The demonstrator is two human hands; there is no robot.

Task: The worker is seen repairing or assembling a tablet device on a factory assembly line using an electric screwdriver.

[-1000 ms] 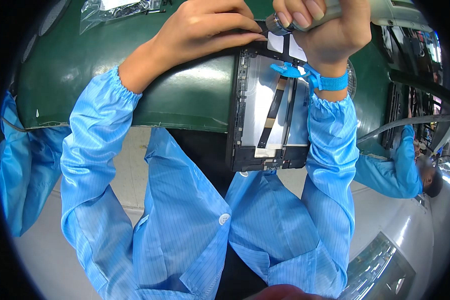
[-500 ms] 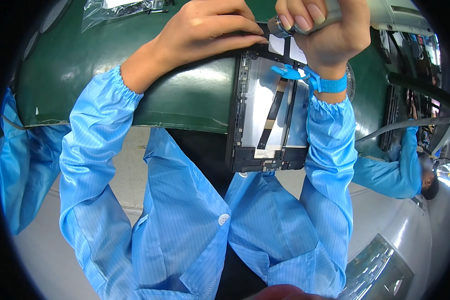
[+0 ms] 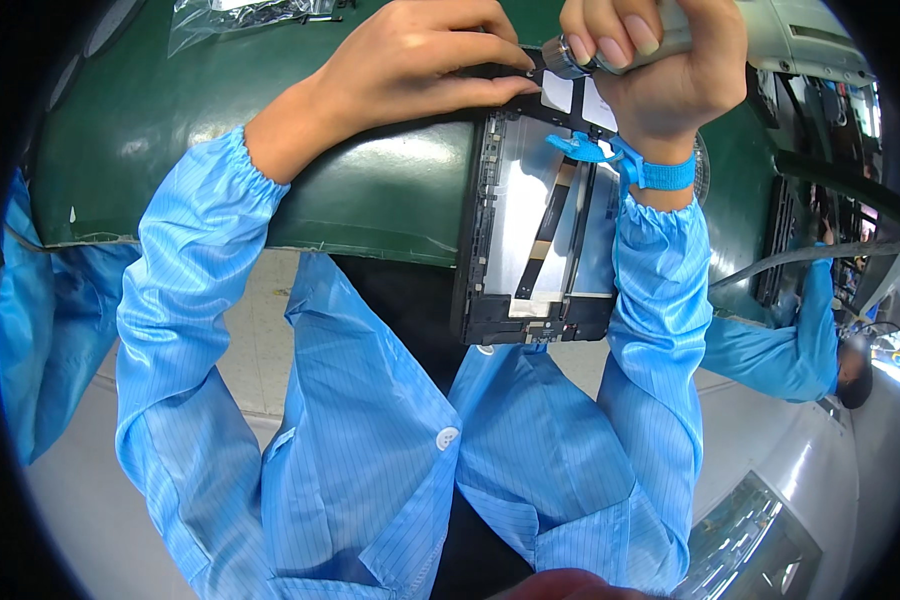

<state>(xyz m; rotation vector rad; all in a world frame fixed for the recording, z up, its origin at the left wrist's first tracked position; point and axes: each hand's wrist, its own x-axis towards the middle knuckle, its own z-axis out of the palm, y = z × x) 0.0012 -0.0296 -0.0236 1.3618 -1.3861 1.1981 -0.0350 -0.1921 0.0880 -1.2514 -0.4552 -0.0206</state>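
An opened tablet-like device with a black frame, silver inner plates and a dark ribbon strip lies in front of me, its near end overhanging the table edge. My right hand wraps round a pale electric screwdriver, whose metal nose points left over the device's far end. By that nose, my left hand brings thumb and forefinger close together at the device's far left edge. Whatever sits between those fingertips is too small to make out. A blue strap circles my right wrist. White labels show beneath the screwdriver.
The table has a green top. A clear plastic bag of small dark parts lies at the far left. A grey cable crosses on the right, where a co-worker's blue sleeve shows. Another blue garment hangs at the left edge.
My left fingertips and the screwdriver's nose have shifted very slightly right and toward me. The device stays in place.
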